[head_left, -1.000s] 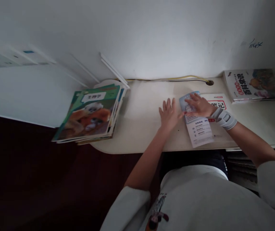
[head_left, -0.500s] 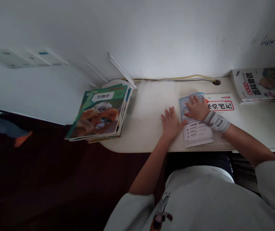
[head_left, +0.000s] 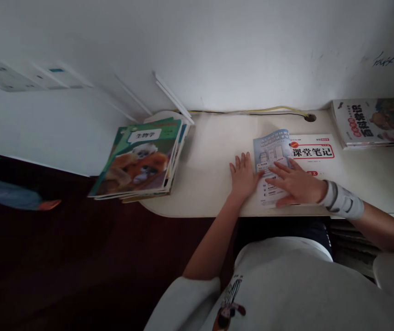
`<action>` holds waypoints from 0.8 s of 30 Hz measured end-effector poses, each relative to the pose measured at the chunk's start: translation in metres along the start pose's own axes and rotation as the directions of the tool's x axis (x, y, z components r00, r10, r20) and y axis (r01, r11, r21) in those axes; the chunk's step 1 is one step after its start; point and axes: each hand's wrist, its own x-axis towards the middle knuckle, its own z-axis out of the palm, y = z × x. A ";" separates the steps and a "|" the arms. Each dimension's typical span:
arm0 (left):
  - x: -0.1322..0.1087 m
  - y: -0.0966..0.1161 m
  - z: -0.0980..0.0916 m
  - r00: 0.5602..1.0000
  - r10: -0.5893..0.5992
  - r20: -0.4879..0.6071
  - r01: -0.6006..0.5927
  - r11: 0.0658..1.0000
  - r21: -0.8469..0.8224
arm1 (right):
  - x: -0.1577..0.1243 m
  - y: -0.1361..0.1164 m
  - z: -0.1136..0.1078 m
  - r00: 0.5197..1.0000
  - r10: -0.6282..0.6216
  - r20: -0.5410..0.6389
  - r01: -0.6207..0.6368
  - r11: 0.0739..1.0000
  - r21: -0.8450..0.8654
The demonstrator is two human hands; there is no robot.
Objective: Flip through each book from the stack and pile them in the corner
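Note:
A blue-and-white printed leaflet or folded page (head_left: 269, 145) lies over the left part of a white workbook (head_left: 321, 165) with a red-framed title. My left hand (head_left: 244, 177) rests flat on the desk, fingers spread, its thumb touching the page's left edge. My right hand (head_left: 296, 184), wearing a light grey wristband (head_left: 342, 200), is spread over the lower half of the page and the workbook. Part of both is hidden under that hand. Neither hand grasps anything.
A stack of textbooks (head_left: 138, 161), a green monkey cover on top, overhangs the desk's left end. White antennas (head_left: 174, 99) stand behind it. More books (head_left: 372, 122) lie at the right. Cables (head_left: 252, 110) run along the wall to a hole. Another person's foot (head_left: 48, 204) shows at far left.
My right hand has slid down the page toward me, uncovering its upper part and the workbook title. The left hand has barely moved. The other person's foot has shifted right.

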 end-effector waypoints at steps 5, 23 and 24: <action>0.000 -0.001 0.001 1.000 0.005 -0.016 -0.005 1.000 -0.007 | -0.013 -0.017 0.005 1.000 -0.012 -0.028 0.011 0.999 -0.052; -0.002 -0.002 0.001 0.999 0.041 -0.021 -0.041 0.999 0.018 | -0.011 -0.054 0.023 0.977 0.096 -0.191 -0.143 0.958 -0.249; -0.002 -0.002 0.001 0.999 0.041 -0.019 -0.041 0.999 0.018 | -0.011 -0.054 0.024 0.977 0.093 -0.194 -0.141 0.959 -0.247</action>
